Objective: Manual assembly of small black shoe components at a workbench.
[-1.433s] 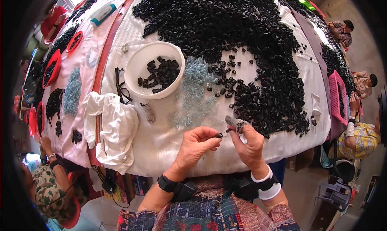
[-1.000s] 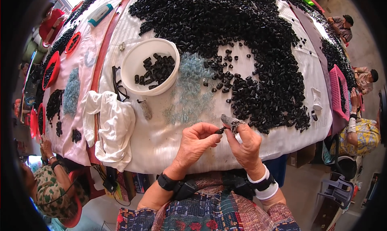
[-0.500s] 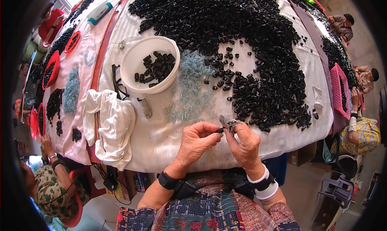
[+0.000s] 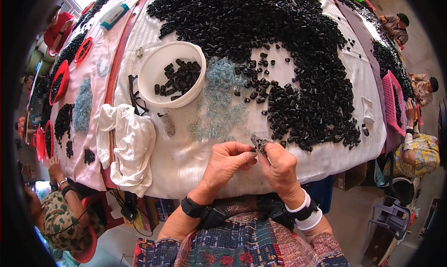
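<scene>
My left hand [image 4: 226, 163] is closed in a pinch near the table's front edge, with a small black part [image 4: 253, 150] just showing at its fingertips. Close beside it, my right hand [image 4: 280, 167] grips a grey, speckled clump [image 4: 260, 143] between thumb and fingers; its exact kind is unclear. The two sets of fingertips nearly meet. Beyond them lies a loose pile of small pale blue, clear coils [image 4: 221, 99]. A white bowl [image 4: 146, 67] with several short black cylindrical pieces [image 4: 177, 78] in it stands to the left of that pile.
A large heap of black pieces [image 4: 260, 20] covers the table's far and right parts. At left lie a white cloth garment [image 4: 128, 146], black straps [image 4: 136, 97] and a grey speckled bundle [image 4: 167, 125]. A pink basket [image 4: 390, 101] stands at right. Other people sit at both sides.
My hands have shifted slightly, with the right one a little to the left. Less of the black part shows between the fingertips, and the grey clump is turned a little.
</scene>
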`<action>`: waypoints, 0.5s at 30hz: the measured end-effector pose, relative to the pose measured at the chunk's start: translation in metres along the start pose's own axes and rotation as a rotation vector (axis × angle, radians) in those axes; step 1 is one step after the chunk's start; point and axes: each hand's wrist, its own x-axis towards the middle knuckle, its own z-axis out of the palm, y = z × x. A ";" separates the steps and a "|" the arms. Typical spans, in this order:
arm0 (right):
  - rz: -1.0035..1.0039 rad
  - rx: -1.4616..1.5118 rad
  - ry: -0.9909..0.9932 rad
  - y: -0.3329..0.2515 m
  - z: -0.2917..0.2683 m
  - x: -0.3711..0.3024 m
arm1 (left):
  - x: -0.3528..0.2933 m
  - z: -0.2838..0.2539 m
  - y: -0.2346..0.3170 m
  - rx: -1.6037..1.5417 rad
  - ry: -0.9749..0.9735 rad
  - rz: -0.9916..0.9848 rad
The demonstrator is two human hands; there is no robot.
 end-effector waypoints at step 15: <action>-0.014 -0.042 -0.074 0.000 0.000 -0.002 | 0.001 0.006 0.007 0.041 0.046 -0.030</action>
